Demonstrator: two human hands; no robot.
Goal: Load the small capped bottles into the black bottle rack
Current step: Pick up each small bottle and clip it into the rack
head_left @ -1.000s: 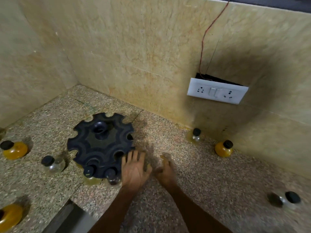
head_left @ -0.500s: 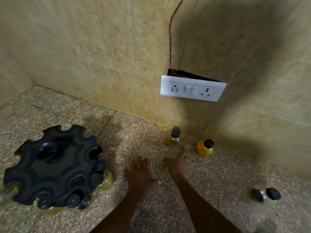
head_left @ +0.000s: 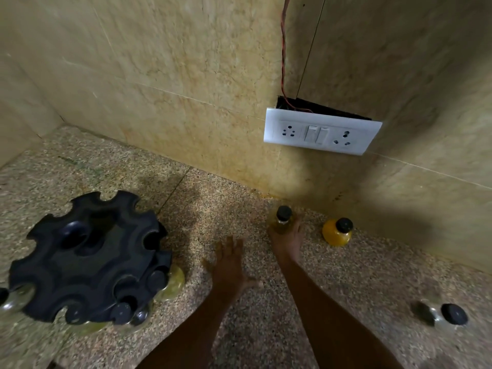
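Black scalloped plastic bottle rack [head_left: 87,258] sits far left on the speckled granite counter [head_left: 239,203]; several capped bottles sit in its near-edge slots, pale yellowish liquid, count unclear through blur. Right of the rack, left hand [head_left: 229,265] hovers flat, fingers spread wide, holding nothing. Further right, right hand [head_left: 286,237] is wrapped around a small pale-yellow bottle with black cap [head_left: 282,219] on the counter by the wall; 0.5 s ago it only reached toward it. Just right: orange round bottle with black cap [head_left: 337,231]. Far right: clear bottle [head_left: 439,314], blurred, contents unreadable.
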